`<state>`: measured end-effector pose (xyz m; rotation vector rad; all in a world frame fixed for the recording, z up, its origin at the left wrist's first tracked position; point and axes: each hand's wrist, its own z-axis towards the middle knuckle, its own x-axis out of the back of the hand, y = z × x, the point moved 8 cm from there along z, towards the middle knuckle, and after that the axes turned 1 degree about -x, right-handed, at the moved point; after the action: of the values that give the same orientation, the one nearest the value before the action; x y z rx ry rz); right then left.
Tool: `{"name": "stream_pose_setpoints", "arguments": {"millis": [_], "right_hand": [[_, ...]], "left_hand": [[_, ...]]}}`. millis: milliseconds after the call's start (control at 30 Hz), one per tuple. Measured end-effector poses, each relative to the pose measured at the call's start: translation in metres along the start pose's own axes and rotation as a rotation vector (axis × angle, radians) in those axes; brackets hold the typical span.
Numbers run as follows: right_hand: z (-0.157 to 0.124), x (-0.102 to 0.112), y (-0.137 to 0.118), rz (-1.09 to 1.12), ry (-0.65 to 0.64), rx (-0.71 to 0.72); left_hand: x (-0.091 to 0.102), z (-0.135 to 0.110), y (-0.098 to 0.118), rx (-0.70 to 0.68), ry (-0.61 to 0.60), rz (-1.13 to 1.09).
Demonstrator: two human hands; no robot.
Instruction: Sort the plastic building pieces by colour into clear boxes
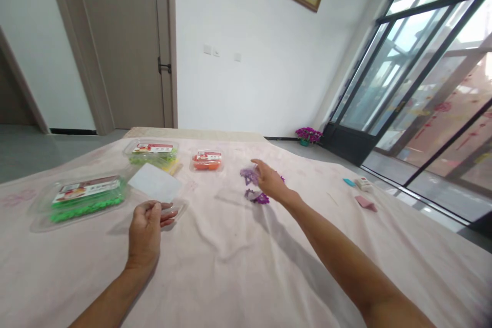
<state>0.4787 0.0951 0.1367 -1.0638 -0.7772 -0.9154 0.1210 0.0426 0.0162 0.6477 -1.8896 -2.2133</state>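
My left hand is closed on the edge of a clear plastic box, thumb pressed against the fingers. A blank white card rises just beyond those fingers; whether it is fixed to the box I cannot tell. My right hand reaches over a small group of purple pieces, index finger stretched out and other fingers partly hidden. A pale purple piece is beside its fingertips, and a darker purple piece lies just below the hand on the cloth.
Labelled clear boxes with green pieces, yellow-green pieces and orange-red pieces stand left and at the back. A pink piece, a blue piece and a small whitish box lie right on the pale pink cloth.
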Motion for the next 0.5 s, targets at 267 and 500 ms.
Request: {"name": "stream_pose_setpoints", "arguments": {"millis": [267,500], "right_hand": [[0.034,0.040,0.165,-0.510,0.345,-0.479],[0.059,-0.010,0.175,-0.587,0.240,-0.466]], "left_hand": [[-0.004,0.001,-0.005,0.007,-0.021,0.055],[-0.008,-0.001,-0.003,0.000,-0.065,0.112]]}}
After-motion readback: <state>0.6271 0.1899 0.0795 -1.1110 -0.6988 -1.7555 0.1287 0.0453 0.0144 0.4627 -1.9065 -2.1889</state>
